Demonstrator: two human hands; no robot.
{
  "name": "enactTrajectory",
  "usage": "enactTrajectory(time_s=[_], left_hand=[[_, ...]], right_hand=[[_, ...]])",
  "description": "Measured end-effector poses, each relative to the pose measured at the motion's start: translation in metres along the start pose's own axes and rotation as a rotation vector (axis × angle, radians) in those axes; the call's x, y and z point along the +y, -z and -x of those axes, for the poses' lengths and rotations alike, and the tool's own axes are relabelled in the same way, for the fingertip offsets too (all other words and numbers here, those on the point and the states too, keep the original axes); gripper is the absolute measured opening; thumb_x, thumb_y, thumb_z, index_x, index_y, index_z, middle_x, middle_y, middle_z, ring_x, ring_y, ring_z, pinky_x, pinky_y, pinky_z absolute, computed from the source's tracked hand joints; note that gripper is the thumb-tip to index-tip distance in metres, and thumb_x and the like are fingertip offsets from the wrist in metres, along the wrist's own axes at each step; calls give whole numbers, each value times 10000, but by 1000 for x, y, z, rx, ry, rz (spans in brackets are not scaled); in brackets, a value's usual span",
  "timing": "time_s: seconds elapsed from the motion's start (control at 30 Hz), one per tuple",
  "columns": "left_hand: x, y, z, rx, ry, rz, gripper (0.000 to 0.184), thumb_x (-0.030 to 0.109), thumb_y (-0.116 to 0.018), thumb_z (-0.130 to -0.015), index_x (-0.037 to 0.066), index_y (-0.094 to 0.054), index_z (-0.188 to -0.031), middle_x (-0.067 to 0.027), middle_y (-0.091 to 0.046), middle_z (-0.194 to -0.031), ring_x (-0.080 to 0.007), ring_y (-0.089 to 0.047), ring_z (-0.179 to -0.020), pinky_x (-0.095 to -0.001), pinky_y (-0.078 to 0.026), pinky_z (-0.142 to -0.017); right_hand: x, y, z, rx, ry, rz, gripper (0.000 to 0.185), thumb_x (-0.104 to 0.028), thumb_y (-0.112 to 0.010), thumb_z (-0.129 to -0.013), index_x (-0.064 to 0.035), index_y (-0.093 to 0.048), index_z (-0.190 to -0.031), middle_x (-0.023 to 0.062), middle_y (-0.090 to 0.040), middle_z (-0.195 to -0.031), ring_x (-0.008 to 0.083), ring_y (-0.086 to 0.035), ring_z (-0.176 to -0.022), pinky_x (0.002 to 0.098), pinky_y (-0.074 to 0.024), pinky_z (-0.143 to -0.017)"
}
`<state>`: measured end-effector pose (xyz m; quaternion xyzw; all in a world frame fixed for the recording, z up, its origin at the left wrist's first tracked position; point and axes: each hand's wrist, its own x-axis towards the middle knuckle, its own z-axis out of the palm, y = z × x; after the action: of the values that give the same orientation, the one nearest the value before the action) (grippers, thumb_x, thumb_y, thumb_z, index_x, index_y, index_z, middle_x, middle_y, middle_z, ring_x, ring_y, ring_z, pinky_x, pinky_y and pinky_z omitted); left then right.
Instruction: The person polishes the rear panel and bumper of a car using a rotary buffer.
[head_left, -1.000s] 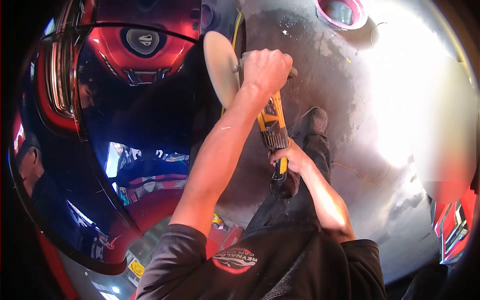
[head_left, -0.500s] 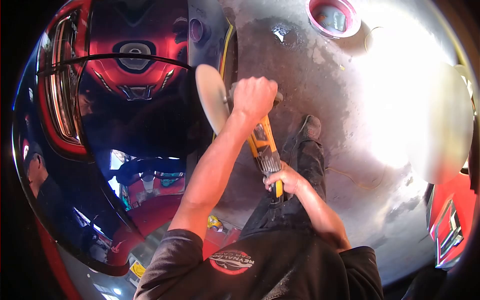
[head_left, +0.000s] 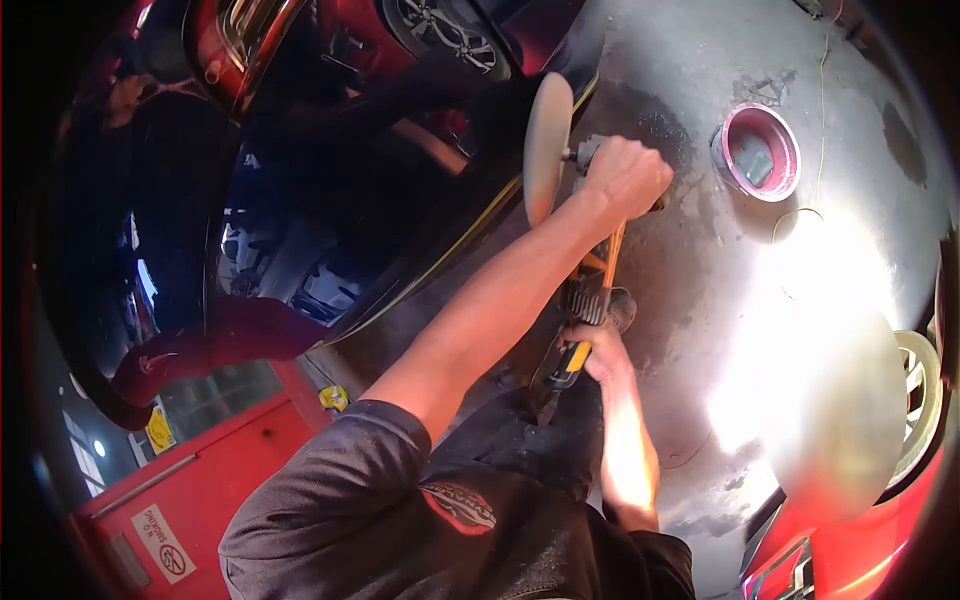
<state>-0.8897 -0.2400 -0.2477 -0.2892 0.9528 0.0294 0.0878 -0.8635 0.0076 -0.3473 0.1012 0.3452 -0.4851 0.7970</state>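
Note:
A yellow and black power polisher [head_left: 592,300] is held between my two hands. My left hand [head_left: 628,180] is wrapped round its front handle, close to the head. Lower down, my right hand [head_left: 598,350] grips the rear handle. The polisher's round pale pad [head_left: 549,150] stands on edge, facing the glossy dark car panel [head_left: 370,200] on the left. Whether the pad touches the panel cannot be told from this angle. Yellow tape [head_left: 450,255] runs along the panel's lower edge.
A pink-rimmed bucket [head_left: 728,150] stands on the wet grey floor [head_left: 690,60]. At lower left is a red cabinet [head_left: 230,460] with a no smoking sign [head_left: 163,543]. A red car [head_left: 850,550] with a wheel [head_left: 918,390] is at lower right. A thin cord [head_left: 823,110] lies on the floor.
The view has turned, bringing the red cabinet and more of the bucket into sight. Both hands and the polisher now appear farther right, still gripped the same way.

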Motion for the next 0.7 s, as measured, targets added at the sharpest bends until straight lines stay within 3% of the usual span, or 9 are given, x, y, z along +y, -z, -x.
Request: enactTrajectory(time_s=[0.6, 0.7], left_hand=[[7, -45, 319, -125, 30, 86, 26, 143, -702, -825, 126, -689, -839, -84, -728, -778, -273, -736, -769, -434, -550, -725], [9, -48, 353, -122, 70, 92, 49, 150, -698, -825, 114, -670, -845, -82, -721, -789, -280, -728, -762, -427, -561, -713]], right_hand=[[293, -18, 67, -29, -111, 52, 566, 195, -754, -634, -24, -583, -1127, 88, -649, -910, 237, -692, -741, 368, -574, -661], [317, -7, 68, -45, -101, 144, 659, 178, -767, -641, -25, -540, -1226, 73, -629, -967, 218, -688, -797, 357, -571, -681]])
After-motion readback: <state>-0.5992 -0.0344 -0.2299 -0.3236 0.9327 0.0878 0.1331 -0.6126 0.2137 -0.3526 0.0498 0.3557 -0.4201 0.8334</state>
